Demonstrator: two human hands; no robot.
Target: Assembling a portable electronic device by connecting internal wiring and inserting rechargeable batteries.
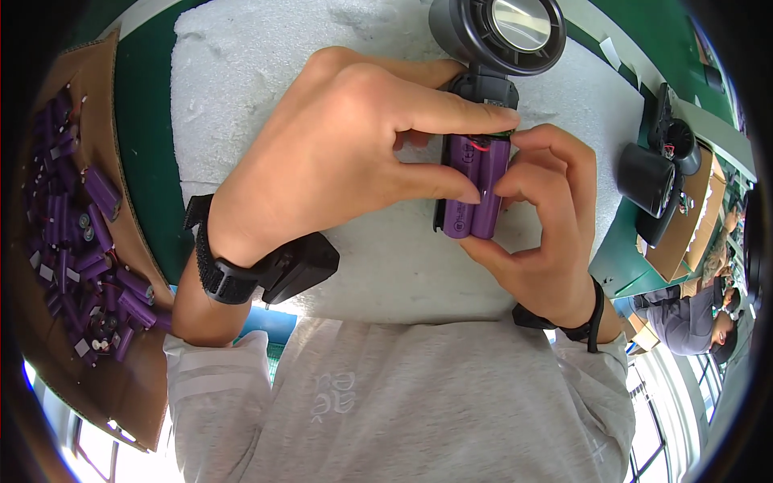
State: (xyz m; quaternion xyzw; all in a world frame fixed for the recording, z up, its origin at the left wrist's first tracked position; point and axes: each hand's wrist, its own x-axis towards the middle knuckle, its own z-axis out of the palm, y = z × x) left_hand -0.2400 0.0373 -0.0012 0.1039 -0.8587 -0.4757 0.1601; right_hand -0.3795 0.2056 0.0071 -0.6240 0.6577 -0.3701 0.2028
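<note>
Standing nearby, I note both hands at work on a pair of long, purple-wrapped cylindrical cells [488,216] lying side by side in the open handle of a black plastic device [491,60] with a round, ringed head. The left hand [338,137] reaches across from the left, thumb tip on the cells, forefinger at their upper end; its grip pinches the pair, the other fingers partly hidden. The right hand [555,201] has its grip closed on the same pair, two fingertips along the right side, thumb by the lower end. Thin red wire [480,146] shows at the top of the cells. All this is over a rough white foam slab [233,72] on a green counter [145,145]. Left: brown cardboard box [98,97] with many loose purple cells [60,217]. Right: black plastic device parts [646,179], near a second cardboard box [668,251]. Beyond, a person in dark clothing [684,326].
</note>
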